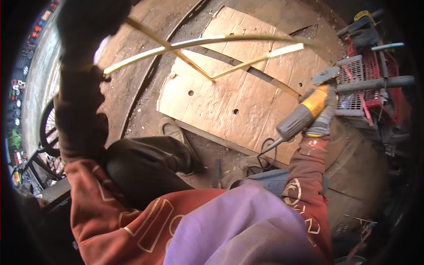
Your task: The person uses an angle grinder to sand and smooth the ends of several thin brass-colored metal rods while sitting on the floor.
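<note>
My right hand [324, 110], in a grey glove with a yellow cuff edge, grips a yellow and grey angle grinder [304, 112]. The grinder's disc [325, 75] points away from me, and its cord trails down toward my shoes. High on the left, my left hand [95, 24] is a dark, blurred shape in shadow. Into it runs the end of a gold-coloured metal strip [192, 64], bent into a V with its second leg rising right. A long curved gold-coloured strip [207, 40] crosses the V. The fingers of my left hand are not distinct.
Under the strips, cardboard sheets [212, 104] with round holes cover the ground. A thin dark curved rod [141, 84] runs along their left. Crates [351, 73] and a grey pipe [375, 84] stand at right. A spoked wheel [48, 123] is at far left. My shoes [176, 137] border the cardboard.
</note>
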`<action>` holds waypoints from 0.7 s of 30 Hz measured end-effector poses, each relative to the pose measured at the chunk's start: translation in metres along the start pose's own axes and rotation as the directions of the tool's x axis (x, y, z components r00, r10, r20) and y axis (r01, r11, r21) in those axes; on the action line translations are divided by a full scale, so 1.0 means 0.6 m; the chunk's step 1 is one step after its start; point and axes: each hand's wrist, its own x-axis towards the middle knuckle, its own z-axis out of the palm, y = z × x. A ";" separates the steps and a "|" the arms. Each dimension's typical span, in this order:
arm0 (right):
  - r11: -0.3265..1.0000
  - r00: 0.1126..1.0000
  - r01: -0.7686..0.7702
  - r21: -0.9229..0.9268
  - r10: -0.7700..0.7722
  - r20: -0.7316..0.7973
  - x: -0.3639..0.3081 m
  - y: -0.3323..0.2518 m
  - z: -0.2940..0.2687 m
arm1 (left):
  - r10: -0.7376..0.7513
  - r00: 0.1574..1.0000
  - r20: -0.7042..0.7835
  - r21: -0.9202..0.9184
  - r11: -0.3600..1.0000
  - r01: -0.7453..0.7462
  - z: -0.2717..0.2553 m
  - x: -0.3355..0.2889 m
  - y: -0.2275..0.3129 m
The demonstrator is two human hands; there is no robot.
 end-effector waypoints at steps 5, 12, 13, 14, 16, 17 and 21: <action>0.989 0.990 0.142 0.048 -0.141 -0.023 -0.073 -0.165 -0.033 | -0.127 0.984 -0.126 -0.110 0.987 0.113 0.133 0.106 -0.032; 0.991 0.988 0.120 -0.057 -0.114 0.107 -0.141 -0.147 -0.023 | -0.232 0.784 -0.576 0.277 0.847 0.455 0.199 0.122 -0.077; 0.997 0.989 0.060 -0.038 -0.054 0.138 -0.151 -0.122 -0.006 | -0.211 0.825 -0.524 0.238 0.894 0.380 0.184 0.113 -0.087; 0.997 0.994 0.061 -0.056 -0.056 0.094 -0.155 -0.099 -0.002 | -0.199 0.825 -0.529 0.330 0.848 0.416 0.185 0.113 -0.093; 0.990 0.988 -0.132 -0.042 0.135 0.072 -0.164 -0.065 0.005 | -0.171 0.825 -0.539 0.512 0.711 0.482 0.182 0.109 -0.100; 0.971 0.975 -0.214 -0.106 0.220 0.045 -0.149 -0.047 -0.017 | -0.167 0.800 -0.577 0.565 0.626 0.538 0.178 0.113 -0.107; 0.914 0.962 -0.203 -0.351 0.253 0.102 -0.123 0.033 -0.045 | -0.268 0.749 -0.606 0.757 0.095 0.647 0.155 0.104 -0.158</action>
